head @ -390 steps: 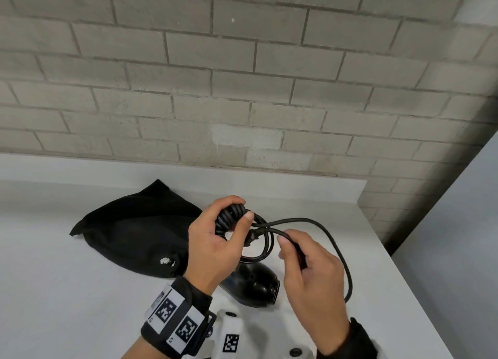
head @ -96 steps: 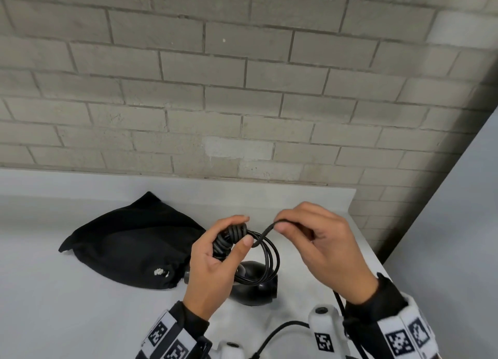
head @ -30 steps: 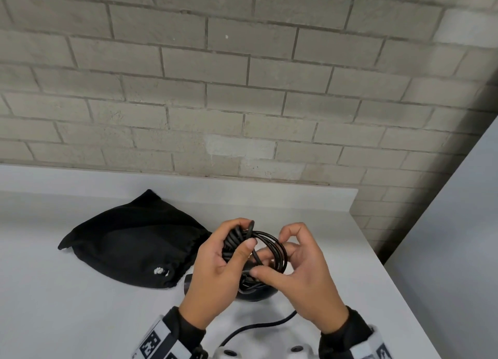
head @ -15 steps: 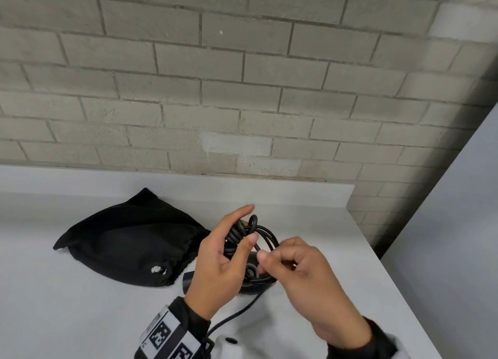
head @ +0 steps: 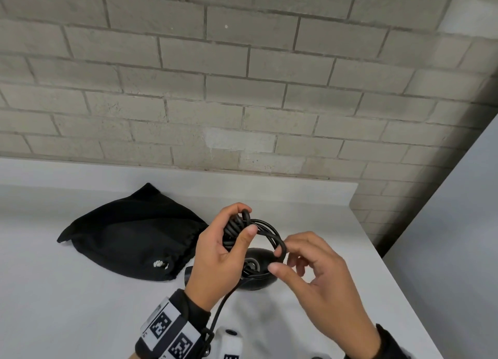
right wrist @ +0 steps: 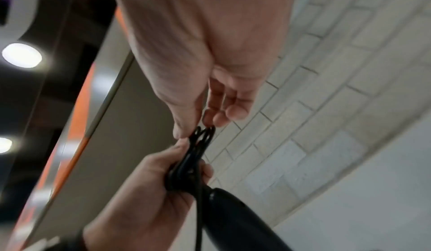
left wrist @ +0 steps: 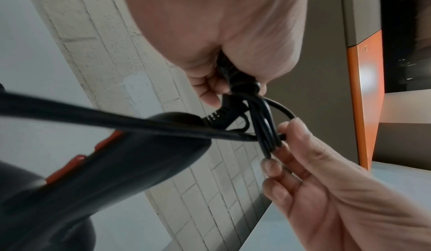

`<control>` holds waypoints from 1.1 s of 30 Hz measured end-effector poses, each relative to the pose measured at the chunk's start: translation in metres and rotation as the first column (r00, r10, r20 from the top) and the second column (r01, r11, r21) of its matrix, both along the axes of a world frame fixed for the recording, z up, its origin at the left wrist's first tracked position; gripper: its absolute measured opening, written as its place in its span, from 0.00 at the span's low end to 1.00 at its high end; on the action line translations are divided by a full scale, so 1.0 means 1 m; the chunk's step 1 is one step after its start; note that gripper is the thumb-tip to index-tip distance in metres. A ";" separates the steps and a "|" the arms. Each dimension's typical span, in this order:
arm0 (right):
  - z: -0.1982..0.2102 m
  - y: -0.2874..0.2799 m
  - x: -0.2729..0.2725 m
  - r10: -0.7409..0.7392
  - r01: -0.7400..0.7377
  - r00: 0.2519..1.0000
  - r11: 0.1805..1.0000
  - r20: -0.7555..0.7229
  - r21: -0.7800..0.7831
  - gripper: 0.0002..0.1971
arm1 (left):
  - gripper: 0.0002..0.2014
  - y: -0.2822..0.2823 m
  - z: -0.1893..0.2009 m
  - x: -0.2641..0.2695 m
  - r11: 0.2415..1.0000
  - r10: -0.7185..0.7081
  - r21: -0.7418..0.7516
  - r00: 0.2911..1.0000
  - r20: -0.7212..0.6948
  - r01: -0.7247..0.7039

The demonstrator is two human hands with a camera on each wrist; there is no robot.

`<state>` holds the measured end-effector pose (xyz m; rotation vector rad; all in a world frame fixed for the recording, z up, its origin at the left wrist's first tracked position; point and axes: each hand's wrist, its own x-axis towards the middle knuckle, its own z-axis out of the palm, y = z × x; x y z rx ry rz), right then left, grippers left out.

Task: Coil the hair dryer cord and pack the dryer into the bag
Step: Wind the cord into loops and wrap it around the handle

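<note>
My left hand (head: 244, 220) grips the coiled black cord (head: 265, 230) above the table, thumb across the bundle and index finger curled over its top. My right hand (head: 280, 257) pinches the right side of the loops between thumb and hooked index finger, which the right wrist view shows as the cord (right wrist: 201, 135) caught at the fingertips (right wrist: 179, 133). One loose strand (head: 219, 308) runs down past my left wrist. The black hair dryer (head: 256, 277) sits under my hands; its orange buttons (left wrist: 77, 160) show in the left wrist view. The black drawstring bag (head: 129, 240) lies to the left.
The white table (head: 67, 304) ends at a right edge (head: 398, 277) close to my right hand. A raised white lip (head: 188, 178) and a grey brick wall (head: 242, 89) stand behind. A grey panel (head: 458, 224) stands to the right.
My right hand has shifted from beside my left thumb to the right side of the loops. My left index finger, stretched out before, now curls over the coil.
</note>
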<state>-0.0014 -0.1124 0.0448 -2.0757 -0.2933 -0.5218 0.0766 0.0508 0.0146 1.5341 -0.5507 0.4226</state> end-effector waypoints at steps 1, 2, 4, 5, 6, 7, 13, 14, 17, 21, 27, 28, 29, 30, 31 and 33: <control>-0.001 0.000 -0.002 -0.033 0.039 0.997 0.996 0.074 -0.085 0.05 | 0.10 0.000 -0.001 0.000 1.000 0.004 0.002 1.000 -0.001 -0.004; -0.001 0.001 -0.004 -0.051 0.067 0.992 0.989 0.119 -0.130 0.04 | 0.11 0.000 -0.001 0.000 1.000 0.003 0.007 1.000 0.000 -0.003; -0.001 0.001 -0.007 -0.086 0.101 0.988 0.988 0.128 -0.119 0.03 | 0.13 0.000 -0.001 -0.001 1.000 -0.004 0.023 1.000 0.013 0.003; 0.000 0.000 -0.008 -0.112 0.124 0.987 0.988 0.118 -0.097 0.03 | 0.13 -0.001 0.000 -0.002 0.999 -0.006 0.034 1.000 0.023 0.005; 0.001 -0.001 -0.009 -0.148 0.158 0.982 0.984 0.114 -0.083 0.03 | 0.13 -0.001 0.001 -0.002 0.999 -0.007 0.046 0.999 0.033 0.006; 0.003 -0.002 -0.009 -0.187 0.198 0.975 0.976 0.123 -0.086 0.03 | 0.12 -0.001 0.002 -0.003 0.998 -0.009 0.056 0.999 0.044 0.006; 0.027 -0.009 -0.005 -0.148 0.156 0.987 0.978 -0.068 0.140 0.05 | 0.11 -0.002 0.002 -0.002 0.992 -0.042 0.124 0.993 0.113 0.028; 0.034 -0.013 -0.004 -0.052 0.100 0.984 0.954 -0.173 0.283 0.06 | 0.11 -0.002 0.002 -0.003 0.991 -0.054 0.127 0.992 0.113 0.039; 0.052 -0.025 0.000 0.259 0.088 0.887 0.716 -0.381 0.693 0.10 | 0.10 -0.003 0.000 -0.005 0.989 -0.095 0.123 0.991 0.099 0.082; 0.048 -0.032 0.001 0.387 0.084 0.849 0.573 -0.360 0.815 0.14 | 0.10 -0.008 -0.003 -0.009 0.991 -0.122 0.067 0.992 0.041 0.119; -0.001 -0.025 -0.009 0.370 -0.286 0.929 0.758 -0.026 0.586 0.20 | 0.10 -0.006 -0.001 -0.005 0.995 -0.090 -0.038 0.994 -0.065 0.087; -0.008 -0.021 -0.008 0.306 -0.269 0.952 0.844 -0.005 0.464 0.16 | 0.10 -0.007 -0.001 -0.005 0.995 -0.094 -0.042 0.993 -0.068 0.091; -0.015 -0.018 -0.006 0.230 -0.226 0.973 0.918 0.027 0.327 0.14 | 0.10 -0.007 -0.001 -0.004 0.995 -0.096 -0.044 0.993 -0.071 0.093; -0.021 -0.015 -0.004 0.154 -0.164 0.986 0.967 0.068 0.194 0.14 | 0.10 -0.007 -0.001 -0.004 0.995 -0.096 -0.044 0.993 -0.072 0.093; -0.025 -0.013 -0.002 0.096 -0.107 0.987 0.991 0.126 0.081 0.14 | 0.10 -0.007 -0.001 -0.004 0.995 -0.095 -0.043 0.993 -0.071 0.093; -0.029 -0.013 0.001 0.074 -0.057 0.968 0.995 0.240 -0.077 0.11 | 0.10 -0.007 -0.001 -0.004 0.995 -0.096 -0.035 0.993 -0.067 0.094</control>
